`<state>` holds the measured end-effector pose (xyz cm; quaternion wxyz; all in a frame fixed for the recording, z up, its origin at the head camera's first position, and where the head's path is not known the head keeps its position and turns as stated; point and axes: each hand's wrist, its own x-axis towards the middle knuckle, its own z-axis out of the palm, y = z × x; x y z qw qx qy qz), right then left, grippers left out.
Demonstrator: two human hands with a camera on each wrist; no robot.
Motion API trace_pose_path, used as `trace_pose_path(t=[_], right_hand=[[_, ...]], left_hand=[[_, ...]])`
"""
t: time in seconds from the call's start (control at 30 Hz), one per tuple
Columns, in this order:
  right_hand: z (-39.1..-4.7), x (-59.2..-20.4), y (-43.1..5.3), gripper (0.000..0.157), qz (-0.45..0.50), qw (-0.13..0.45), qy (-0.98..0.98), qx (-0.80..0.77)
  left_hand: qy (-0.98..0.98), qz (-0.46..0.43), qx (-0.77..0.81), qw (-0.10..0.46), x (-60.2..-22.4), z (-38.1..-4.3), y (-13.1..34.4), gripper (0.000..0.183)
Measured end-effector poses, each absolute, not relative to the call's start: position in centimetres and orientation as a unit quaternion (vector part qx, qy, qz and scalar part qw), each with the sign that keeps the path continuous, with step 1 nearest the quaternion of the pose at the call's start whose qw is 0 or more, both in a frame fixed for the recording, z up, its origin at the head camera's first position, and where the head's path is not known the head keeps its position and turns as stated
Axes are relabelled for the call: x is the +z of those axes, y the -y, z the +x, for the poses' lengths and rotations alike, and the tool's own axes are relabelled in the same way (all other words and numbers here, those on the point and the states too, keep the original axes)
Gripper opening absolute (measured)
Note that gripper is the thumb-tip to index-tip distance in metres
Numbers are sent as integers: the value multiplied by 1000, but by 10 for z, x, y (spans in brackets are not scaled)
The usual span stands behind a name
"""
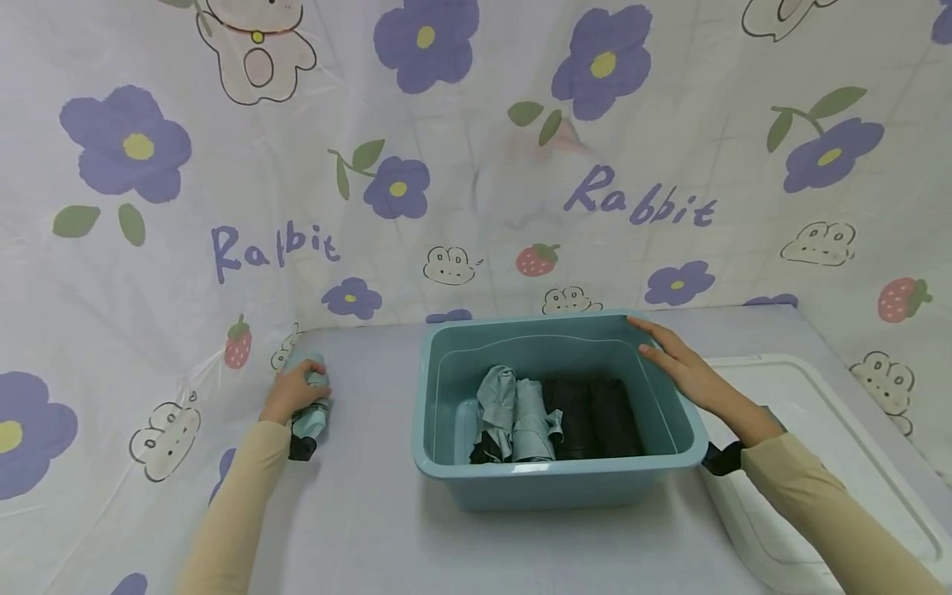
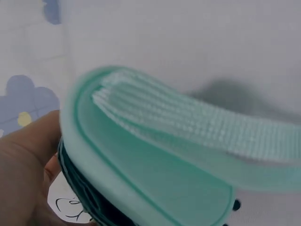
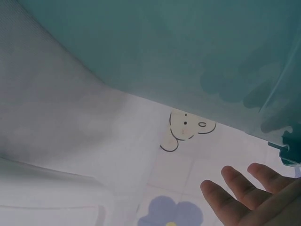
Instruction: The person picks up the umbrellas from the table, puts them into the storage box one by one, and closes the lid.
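At the left side of the table, my left hand [image 1: 296, 390] grips a mint-green folding umbrella [image 1: 313, 419]. Its fingers curl over the bundle. The left wrist view shows the umbrella's smooth oval handle end [image 2: 155, 174], with a ribbed wrist strap [image 2: 202, 122] and dark teal folds [image 2: 87, 188] beside the palm. My right hand [image 1: 687, 372] rests at the right rim of a blue-green plastic bin [image 1: 550, 487]. The fingers [image 3: 240, 190] reach out fairly straight along the outside. Inside lie pale-blue rolled bundles [image 1: 530, 421] and black rolled bundles [image 1: 591, 417], side by side.
A white lid [image 1: 840, 463] lies flat on the table right of the bin, partly under my right forearm. A patterned curtain [image 1: 476, 165] with flowers and rabbits hangs behind and along both sides. The table surface [image 1: 364, 463] is pale grey.
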<state>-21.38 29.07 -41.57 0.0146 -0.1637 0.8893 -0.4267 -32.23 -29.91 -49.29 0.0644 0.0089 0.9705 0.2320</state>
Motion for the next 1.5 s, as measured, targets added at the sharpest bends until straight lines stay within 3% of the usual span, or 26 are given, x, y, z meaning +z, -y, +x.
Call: trace_pose_path(t=[0.57, 1.5], right_hand=[[-214, -416, -292, 48, -177, 6, -886, -429], [-214, -417, -292, 48, -176, 9, -886, -429]], left_hand=[[-912, -12, 388, 133, -480, -315, 290, 50], [-869, 30, 467, 161, -447, -301, 241, 50]])
